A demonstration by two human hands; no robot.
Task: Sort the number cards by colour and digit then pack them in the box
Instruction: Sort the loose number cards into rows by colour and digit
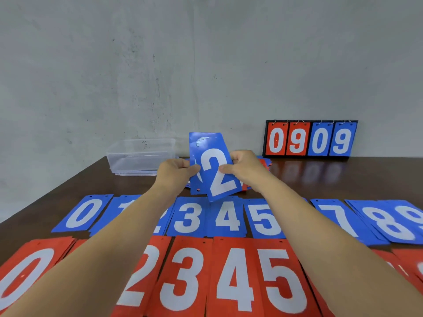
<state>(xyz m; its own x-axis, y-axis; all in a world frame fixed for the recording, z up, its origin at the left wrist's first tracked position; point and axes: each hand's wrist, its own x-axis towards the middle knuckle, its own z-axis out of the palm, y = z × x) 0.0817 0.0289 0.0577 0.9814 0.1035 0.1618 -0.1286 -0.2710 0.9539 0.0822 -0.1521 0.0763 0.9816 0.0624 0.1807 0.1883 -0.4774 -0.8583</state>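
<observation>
I hold the blue 2 card up in front of me, above the table, its face toward me and its digit the right way up. Its long axis runs up and down, with the top leaning a little to my left, so one lower corner points down at the row below. My right hand pinches it at its right edge: thumb flat on the face beside the digit, the other fingers curled behind.

Just behind it stands a sheaf of blue cards, straighter, with its long axis upright and its top edge well above the 2. My left hand grips that sheaf at its left edge, thumb on the front, fingers wrapped behind. Both forearms reach forward and converge, and the hands sit on either side of the cards at the same height.

Flat on the table below lies the blue row, from 0 at the left to 9 at the right, with the long axes pointing away from me. My arms cover some of it. Nearer me lies the red row, set the same way.

Behind my hands a loose heap of cards shows. The clear box sits at the table's far left near the wall. A scoreboard reading 0909 stands at the far right.
</observation>
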